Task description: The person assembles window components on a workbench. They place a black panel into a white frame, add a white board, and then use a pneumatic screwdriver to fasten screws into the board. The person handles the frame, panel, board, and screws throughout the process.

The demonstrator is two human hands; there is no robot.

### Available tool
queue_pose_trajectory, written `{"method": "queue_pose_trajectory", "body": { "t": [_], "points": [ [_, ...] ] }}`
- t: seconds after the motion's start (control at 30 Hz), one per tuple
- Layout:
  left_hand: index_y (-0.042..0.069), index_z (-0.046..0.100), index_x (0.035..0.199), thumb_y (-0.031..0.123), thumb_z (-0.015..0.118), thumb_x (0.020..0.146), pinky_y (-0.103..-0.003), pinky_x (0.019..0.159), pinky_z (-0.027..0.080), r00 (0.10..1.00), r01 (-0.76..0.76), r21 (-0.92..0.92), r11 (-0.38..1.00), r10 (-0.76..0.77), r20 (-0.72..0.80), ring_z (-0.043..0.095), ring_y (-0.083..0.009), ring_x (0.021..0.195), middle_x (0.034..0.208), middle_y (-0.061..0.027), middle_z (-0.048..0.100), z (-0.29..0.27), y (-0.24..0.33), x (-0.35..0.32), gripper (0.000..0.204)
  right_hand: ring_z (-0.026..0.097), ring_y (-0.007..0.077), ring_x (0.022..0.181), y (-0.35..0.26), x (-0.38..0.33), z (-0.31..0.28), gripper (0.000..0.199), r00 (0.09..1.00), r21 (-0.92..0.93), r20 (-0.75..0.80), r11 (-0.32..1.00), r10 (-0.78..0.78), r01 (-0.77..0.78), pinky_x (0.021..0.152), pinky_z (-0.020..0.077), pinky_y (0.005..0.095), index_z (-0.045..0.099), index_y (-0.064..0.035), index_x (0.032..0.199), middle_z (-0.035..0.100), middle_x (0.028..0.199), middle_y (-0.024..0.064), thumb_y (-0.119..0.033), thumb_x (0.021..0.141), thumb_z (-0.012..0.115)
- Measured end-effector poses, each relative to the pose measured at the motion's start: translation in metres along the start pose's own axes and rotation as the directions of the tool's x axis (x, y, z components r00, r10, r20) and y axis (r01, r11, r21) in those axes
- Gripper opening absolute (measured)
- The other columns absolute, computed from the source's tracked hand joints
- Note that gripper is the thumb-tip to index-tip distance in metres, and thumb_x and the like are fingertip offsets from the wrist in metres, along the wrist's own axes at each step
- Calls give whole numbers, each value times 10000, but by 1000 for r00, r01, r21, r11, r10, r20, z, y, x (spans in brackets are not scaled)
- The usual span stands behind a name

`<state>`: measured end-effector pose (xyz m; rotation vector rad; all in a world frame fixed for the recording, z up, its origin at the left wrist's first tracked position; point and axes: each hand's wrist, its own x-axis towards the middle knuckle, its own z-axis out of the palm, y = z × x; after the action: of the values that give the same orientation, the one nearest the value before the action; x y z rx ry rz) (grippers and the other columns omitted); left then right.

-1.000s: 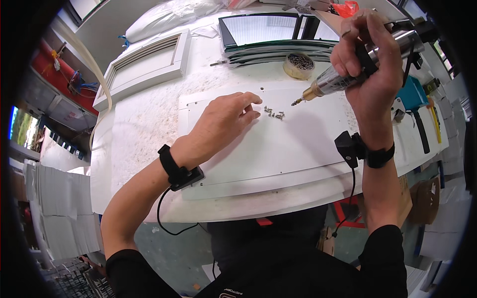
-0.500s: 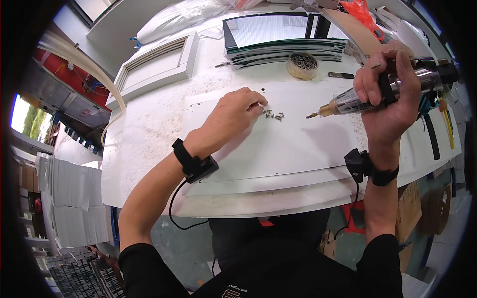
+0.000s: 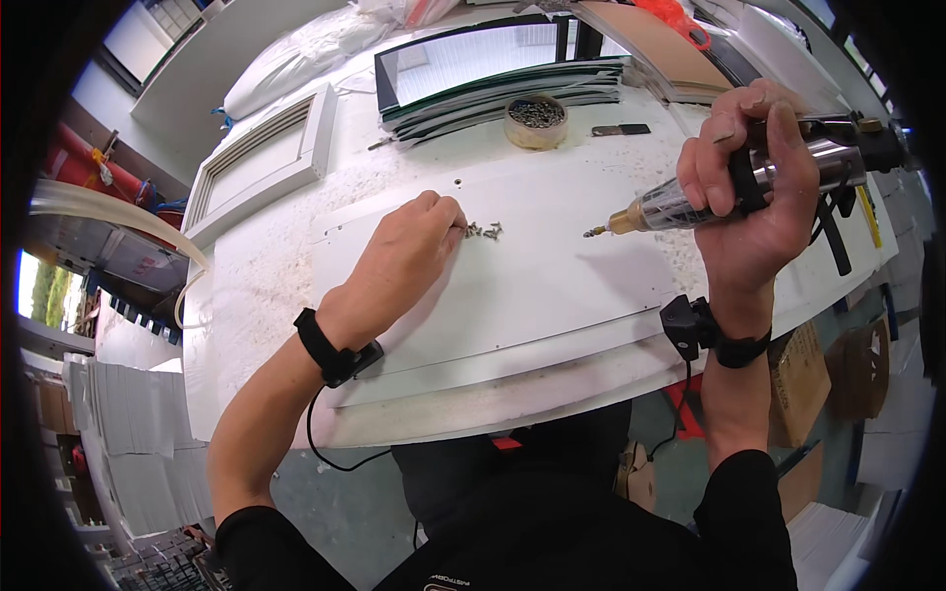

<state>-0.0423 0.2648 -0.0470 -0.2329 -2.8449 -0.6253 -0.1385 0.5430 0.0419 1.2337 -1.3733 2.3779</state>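
Observation:
My right hand (image 3: 759,187) is wrapped round a power screwdriver (image 3: 680,205) with a silver body and a brass-coloured nose. Its bit points left, raised above a flat white panel (image 3: 512,286). On that panel lies a small pile of screws (image 3: 491,231). At the pile's left side my left hand (image 3: 409,241) rests with its fingers curled together; the fingertips are partly hidden, and what they pinch, if anything, cannot be made out. Both wrists wear a black strap with a small device.
Beyond the panel stands a round tub of screws (image 3: 537,120), beside a flat dark-handled tool (image 3: 621,129). Stacked glass panes (image 3: 473,74) lie at the back. A white frame (image 3: 258,163) sits at the far left, near a pale hose (image 3: 128,205).
The view has turned, shifting the table and its objects leftward. My left fingers have curled in more beside the pile. The screwdriver stays raised in my right hand.

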Motion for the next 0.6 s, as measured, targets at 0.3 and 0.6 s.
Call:
{"method": "queue_pose_trajectory", "body": {
  "t": [0.3,0.6],
  "points": [
    [-8,577,970,-6,678,903,-298,724,548,995,96,-181,979,-96,12,671,-189,766,870,-105,685,-7,21,-10,122,394,71,500,-20,-5,-28,307,998,105,45,994,-48,43,495,391,265,578,-37,1127,552,900,43,-303,1094,428],
    [39,565,1112,101,690,1008,-266,906,510,973,221,-901,372,-151,176,593,-100,977,1059,-32,608,18,75,-52,174,389,64,485,-28,-11,-1,298,992,317,120,947,22,-60,481,416,247,551,-53,1106,567,911,40,-302,1111,387]
  ]
}}
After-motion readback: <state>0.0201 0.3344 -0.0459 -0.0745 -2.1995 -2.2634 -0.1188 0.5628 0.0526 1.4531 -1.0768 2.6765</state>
